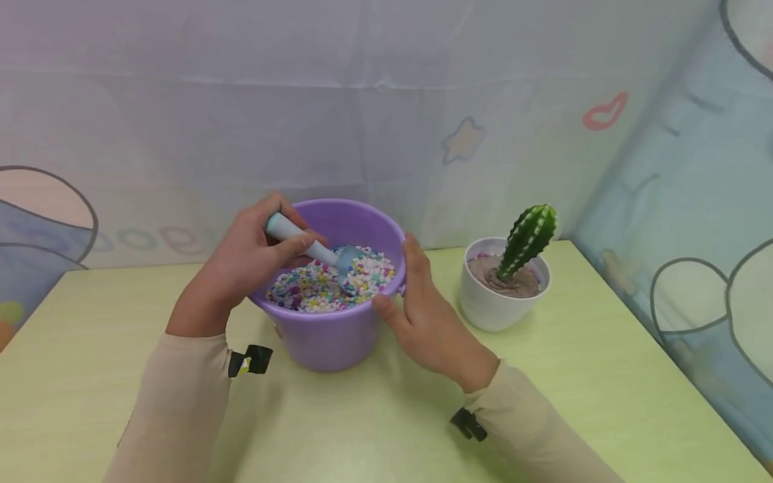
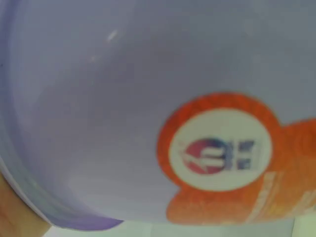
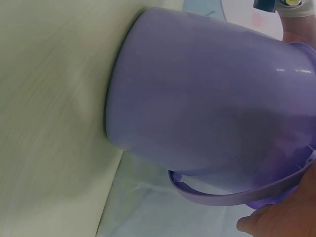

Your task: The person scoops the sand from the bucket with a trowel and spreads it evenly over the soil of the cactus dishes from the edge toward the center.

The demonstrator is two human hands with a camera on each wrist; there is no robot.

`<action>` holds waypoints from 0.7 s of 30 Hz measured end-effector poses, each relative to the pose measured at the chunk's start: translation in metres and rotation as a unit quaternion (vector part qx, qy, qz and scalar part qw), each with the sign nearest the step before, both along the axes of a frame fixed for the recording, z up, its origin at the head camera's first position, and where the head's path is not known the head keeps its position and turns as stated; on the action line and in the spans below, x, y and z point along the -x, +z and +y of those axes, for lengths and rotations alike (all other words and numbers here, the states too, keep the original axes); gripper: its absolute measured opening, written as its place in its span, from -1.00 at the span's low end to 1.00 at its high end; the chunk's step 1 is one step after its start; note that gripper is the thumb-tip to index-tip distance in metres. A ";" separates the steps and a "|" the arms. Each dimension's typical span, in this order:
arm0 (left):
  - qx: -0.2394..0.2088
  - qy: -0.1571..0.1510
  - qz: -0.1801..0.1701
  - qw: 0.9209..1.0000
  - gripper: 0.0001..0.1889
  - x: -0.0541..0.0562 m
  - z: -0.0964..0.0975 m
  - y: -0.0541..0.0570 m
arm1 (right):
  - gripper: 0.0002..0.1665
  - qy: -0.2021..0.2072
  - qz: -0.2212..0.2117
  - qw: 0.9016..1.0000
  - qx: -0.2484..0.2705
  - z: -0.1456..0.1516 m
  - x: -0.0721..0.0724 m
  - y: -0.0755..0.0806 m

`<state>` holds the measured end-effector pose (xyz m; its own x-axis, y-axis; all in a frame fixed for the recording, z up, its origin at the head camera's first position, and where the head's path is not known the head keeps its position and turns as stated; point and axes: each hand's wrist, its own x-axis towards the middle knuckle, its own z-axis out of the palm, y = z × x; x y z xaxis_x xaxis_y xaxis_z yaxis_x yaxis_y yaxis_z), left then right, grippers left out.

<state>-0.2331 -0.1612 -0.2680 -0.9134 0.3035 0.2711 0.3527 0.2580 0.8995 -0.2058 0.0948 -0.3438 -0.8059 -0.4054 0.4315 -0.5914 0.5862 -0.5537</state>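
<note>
A purple bucket (image 1: 329, 339) stands on the table, part full of small multicoloured pebbles (image 1: 314, 285). My left hand (image 1: 250, 251) reaches over its left side, gripping the pale handle of a small blue toy shovel (image 1: 304, 247). The shovel's blade dips into the pebbles, tilted down to the right. With thumb and fingers at the rim, my right hand (image 1: 431, 322) holds the bucket's right side. In the right wrist view that hand's fingers (image 3: 269, 219) overlap the purple carrying handle (image 3: 222, 198). An orange label (image 2: 222, 143) on the bucket fills part of the left wrist view.
To the right of the bucket, a white pot (image 1: 492, 305) holds a green cactus (image 1: 528, 241) set in brown material. The light yellow-green table (image 1: 338, 429) ends at a printed cloth backdrop (image 1: 392, 147) behind and to the right.
</note>
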 end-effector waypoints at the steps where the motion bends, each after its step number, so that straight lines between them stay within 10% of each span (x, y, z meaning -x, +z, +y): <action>1: 0.002 -0.012 0.008 1.000 -0.83 0.000 -0.001 -0.001 | 0.09 0.001 0.001 1.000 0.001 0.000 0.000 0.000; 12: -0.014 -0.099 0.099 0.990 -0.88 0.001 -0.009 -0.008 | 0.09 0.000 -0.002 1.000 0.005 0.001 -0.004 0.003; 21: -0.123 -0.098 0.061 0.986 -0.92 -0.003 -0.016 -0.010 | 0.10 0.007 0.004 1.000 -0.003 0.000 -0.002 0.001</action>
<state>-0.2305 -0.1773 -0.2785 -0.7994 0.3828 0.4631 0.4841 -0.0462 0.8738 -0.2040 0.0949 -0.3427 -0.7970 -0.4186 0.4354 -0.6034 0.5812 -0.5459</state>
